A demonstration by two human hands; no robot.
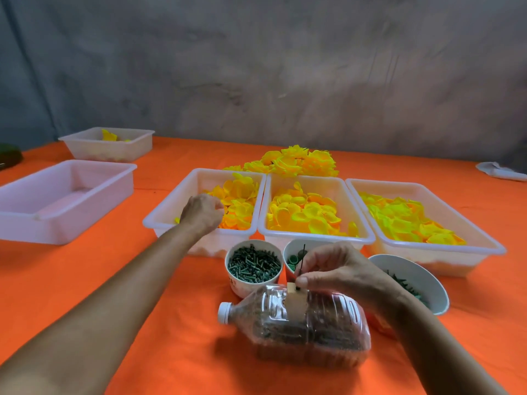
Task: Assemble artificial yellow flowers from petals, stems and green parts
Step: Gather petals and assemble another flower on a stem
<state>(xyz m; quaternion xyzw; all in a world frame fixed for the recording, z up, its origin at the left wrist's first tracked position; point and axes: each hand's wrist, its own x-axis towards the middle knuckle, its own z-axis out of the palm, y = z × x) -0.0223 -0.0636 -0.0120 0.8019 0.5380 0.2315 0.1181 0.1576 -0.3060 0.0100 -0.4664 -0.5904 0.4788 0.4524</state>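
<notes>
Bottle [296, 323] lies below right hand [339, 272]; three cups behind it; petal trays beyond, left hand [201, 212] in the leftmost.

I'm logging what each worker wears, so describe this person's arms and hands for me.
Both forearms are bare up to the frame's edge, with no sleeves in view. The left hand and right hand wear no gloves. No rings, watch or bracelets show on the visible parts.

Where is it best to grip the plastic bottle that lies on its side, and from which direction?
Probably grip the plastic bottle across its wide ribbed body, coming from above. It lies on its side with the white cap pointing left; the neck there is narrow and slopes.
</notes>
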